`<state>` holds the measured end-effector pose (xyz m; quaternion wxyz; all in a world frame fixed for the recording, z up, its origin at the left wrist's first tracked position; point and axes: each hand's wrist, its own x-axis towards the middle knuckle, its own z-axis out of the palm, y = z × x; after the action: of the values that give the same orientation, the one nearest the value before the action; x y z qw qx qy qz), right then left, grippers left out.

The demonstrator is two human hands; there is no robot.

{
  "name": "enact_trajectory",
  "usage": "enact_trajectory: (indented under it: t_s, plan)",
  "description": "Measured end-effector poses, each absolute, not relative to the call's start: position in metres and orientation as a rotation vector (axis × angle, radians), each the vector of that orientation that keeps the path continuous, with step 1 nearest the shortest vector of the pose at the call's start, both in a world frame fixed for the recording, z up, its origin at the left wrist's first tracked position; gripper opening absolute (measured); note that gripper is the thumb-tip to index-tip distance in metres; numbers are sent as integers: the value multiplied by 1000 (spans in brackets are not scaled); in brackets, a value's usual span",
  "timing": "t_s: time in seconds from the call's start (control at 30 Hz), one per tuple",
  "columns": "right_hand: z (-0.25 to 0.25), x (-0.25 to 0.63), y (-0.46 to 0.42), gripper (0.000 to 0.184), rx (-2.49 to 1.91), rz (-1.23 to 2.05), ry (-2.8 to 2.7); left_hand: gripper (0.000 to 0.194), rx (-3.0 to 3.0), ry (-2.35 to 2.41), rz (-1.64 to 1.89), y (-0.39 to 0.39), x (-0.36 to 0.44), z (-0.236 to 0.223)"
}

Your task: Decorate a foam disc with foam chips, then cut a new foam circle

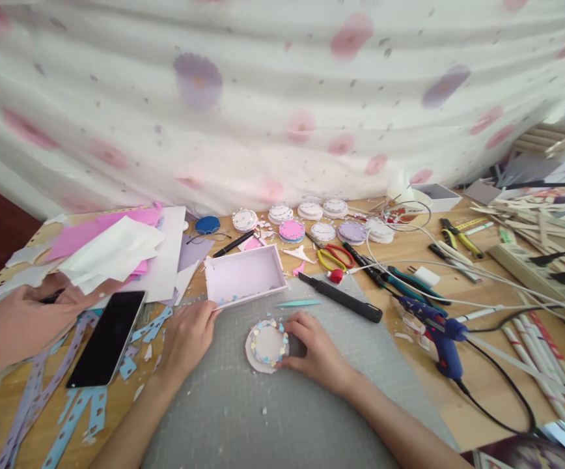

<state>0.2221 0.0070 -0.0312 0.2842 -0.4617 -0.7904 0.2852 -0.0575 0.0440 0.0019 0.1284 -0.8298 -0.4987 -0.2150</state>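
Observation:
A small round paper-like cake (pixel 267 345), pale with blue and cream bits around its upper tier's rim, rests on the grey cutting mat (pixel 224 404). My right hand (pixel 314 352) grips its right edge between thumb and fingers. Left of it, my left hand (pixel 189 335) has its fingertips closed at the near left corner of a shallow pale-lilac box (pixel 246 277). Small blue bits lie along the box's near inside edge. A turquoise pointed tool (pixel 299 303) lies just beyond the cake, beside a black utility knife (pixel 341 298).
Several similar decorated rounds, including a pink one (pixel 291 230), stand at the back. A blue glue gun (pixel 436 332) with cables, pliers (pixel 419 286) and scissors (pixel 335 258) are on the right. Another person's hand (pixel 33 312) reaches in at left, near a phone (pixel 107 339) and paper strips.

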Motion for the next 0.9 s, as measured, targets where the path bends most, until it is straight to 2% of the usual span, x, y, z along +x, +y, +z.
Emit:
enact_trajectory:
  t_s: [0.37,0.57,0.73,0.9]
  plan:
    - [-29,220,8,50,-1322,751,-2127,10,-2366,-1445,-710,59,-58,4]
    - [-28,222,8,54,-1312,775,-2140,7,-2373,-1232,-691,71,-59,20]
    - [-28,223,9,56,-1315,775,-2144,17,-2387,-994,-636,45,-60,28]
    - [-32,223,9,51,-1292,752,-2148,23,-2372,-958,-690,23,-66,22]
